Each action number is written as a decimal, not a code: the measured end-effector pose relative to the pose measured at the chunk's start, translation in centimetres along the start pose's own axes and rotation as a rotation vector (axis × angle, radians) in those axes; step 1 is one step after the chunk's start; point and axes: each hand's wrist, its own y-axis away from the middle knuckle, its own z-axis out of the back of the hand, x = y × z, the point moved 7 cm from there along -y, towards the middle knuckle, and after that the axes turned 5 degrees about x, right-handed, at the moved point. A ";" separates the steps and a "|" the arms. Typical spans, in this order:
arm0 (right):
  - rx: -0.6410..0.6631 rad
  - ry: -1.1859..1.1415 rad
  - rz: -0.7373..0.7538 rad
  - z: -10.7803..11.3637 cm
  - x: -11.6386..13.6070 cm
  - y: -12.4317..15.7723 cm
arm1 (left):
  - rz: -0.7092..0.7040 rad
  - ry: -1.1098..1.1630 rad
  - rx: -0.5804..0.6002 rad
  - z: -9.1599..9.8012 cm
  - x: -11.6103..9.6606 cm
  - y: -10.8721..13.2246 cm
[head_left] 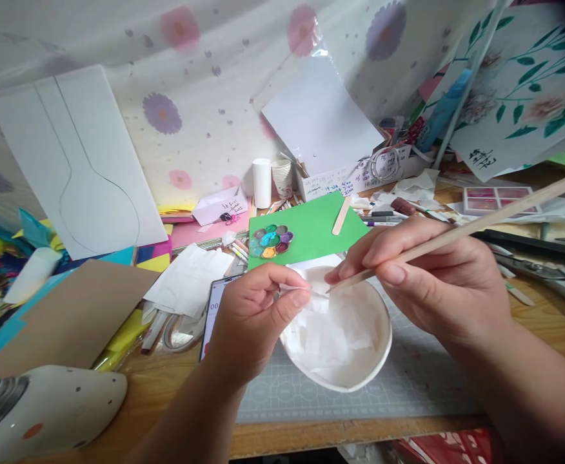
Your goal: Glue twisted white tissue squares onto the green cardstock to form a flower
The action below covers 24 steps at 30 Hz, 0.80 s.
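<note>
My right hand [432,277] is closed round a long, thin wooden stick [485,224], held like a pen with its lower tip over a white bowl [384,335]. My left hand [253,316] pinches a small piece of white tissue [317,295] between thumb and forefinger, above the bowl's left side. The stick's tip is at the tissue; whether they touch I cannot tell. Pieces of white paper [340,341] line the inside of the bowl. Beneath it lies a grey cutting mat [432,386].
Behind the bowl, a green sheet [306,222] carries a paint palette [270,241] and a flat wooden stick [342,216]. A phone [212,309] lies left of the bowl, beside white tissues [188,277]. A spotted flask [60,406] lies at front left; a utility knife [548,270] is right.
</note>
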 end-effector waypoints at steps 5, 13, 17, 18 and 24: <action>0.024 -0.015 -0.007 -0.1 0.0 0.0 | -0.010 -0.025 -0.012 0.1 -0.2 -0.1; 0.021 -0.023 -0.018 -0.2 0.0 0.2 | -0.043 -0.169 -0.020 -0.1 -0.8 -0.3; 0.022 -0.009 -0.026 -0.3 0.1 0.1 | -0.054 -0.219 -0.023 -0.3 -1.2 -0.2; 0.027 -0.001 -0.028 -0.4 0.1 0.1 | -0.054 -0.226 -0.023 -0.4 -1.3 -0.2; 0.031 0.037 -0.046 -0.4 0.1 0.0 | -0.054 -0.243 -0.027 -0.5 -1.5 -0.2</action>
